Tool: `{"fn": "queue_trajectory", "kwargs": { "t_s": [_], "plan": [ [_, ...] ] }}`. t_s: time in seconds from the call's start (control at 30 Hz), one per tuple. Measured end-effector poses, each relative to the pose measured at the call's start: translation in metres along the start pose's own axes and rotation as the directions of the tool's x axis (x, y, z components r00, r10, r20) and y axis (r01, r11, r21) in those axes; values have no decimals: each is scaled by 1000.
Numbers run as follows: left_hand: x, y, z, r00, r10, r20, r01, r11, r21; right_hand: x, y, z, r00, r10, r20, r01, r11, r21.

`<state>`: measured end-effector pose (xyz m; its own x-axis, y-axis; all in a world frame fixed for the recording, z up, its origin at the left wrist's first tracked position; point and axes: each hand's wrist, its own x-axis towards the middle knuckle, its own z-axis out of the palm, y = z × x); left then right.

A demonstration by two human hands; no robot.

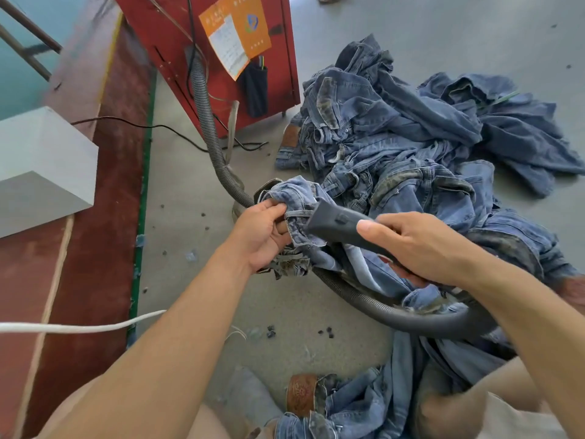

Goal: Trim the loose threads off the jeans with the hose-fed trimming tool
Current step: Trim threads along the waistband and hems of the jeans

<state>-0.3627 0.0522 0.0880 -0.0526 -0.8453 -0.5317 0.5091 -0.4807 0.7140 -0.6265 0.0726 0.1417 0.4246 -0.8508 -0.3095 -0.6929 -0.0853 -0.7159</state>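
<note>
My left hand (264, 234) pinches a bunched fold of blue jeans (296, 193) at a seam, holding it up over the floor. My right hand (418, 245) grips the dark grey trimming tool (335, 221), whose flat head presses against the denim right beside my left fingers. A ribbed grey hose (408, 318) curls from the tool's rear under my right wrist, passes behind the jeans and climbs to the red machine (177, 45). The rest of this pair drapes down across my lap (380, 403).
A heap of blue jeans (411, 131) lies on the grey floor to the right. The red machine carries an orange paper. Black cables (177, 131) run over the floor. A grey block (41, 163) and a white cord (79, 327) are at left. Lint bits dot the floor.
</note>
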Motion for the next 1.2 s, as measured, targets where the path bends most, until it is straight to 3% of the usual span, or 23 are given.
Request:
{"fn": "queue_trajectory", "kwargs": {
  "t_s": [0.1,0.23,0.37,0.5,0.6,0.67,0.73,0.83,0.9,0.97,1.07,1.13,1.2],
  "plan": [
    [-1,-5,6,1000,-22,21,21,1000,8,1,-2,11,1000,14,17,-12,992,-122],
    [-6,-14,8,993,-82,79,83,997,-6,6,-12,22,997,-83,5,83,991,-106],
    [-3,1,-6,993,-40,115,53,993,-106,-2,-2,-4,1000,-8,-3,8,1000,-2],
    [-2,-6,-3,993,-65,103,75,993,-96,-4,-9,4,998,24,51,-22,999,-47],
    [-2,-10,-1,990,-99,98,107,991,-86,4,-16,14,999,-27,-18,25,996,-88],
    [-1,-4,-2,992,-79,100,89,991,-104,4,-12,11,998,-15,-58,16,1000,10],
    [1,1,-5,996,-43,78,54,987,-148,1,-5,4,999,43,-26,-40,994,101],
    [1,-1,-3,998,-38,58,46,989,-139,1,-2,8,997,61,44,-63,997,45],
    [0,-7,-1,998,-60,31,64,989,-135,7,-5,18,1000,16,10,-17,999,27],
    [0,-8,1,998,-61,27,64,989,-135,14,-6,24,999,3,-50,3,993,122],
    [3,2,-4,999,-15,-36,10,991,-135,16,3,14,987,152,-49,-129,939,320],
    [7,11,-11,995,-1,-99,-16,987,-163,13,12,4,978,207,16,-203,938,280],
    [11,11,-15,992,-14,-126,4,997,-81,9,20,3,977,205,50,-211,966,151]
  ]
}}
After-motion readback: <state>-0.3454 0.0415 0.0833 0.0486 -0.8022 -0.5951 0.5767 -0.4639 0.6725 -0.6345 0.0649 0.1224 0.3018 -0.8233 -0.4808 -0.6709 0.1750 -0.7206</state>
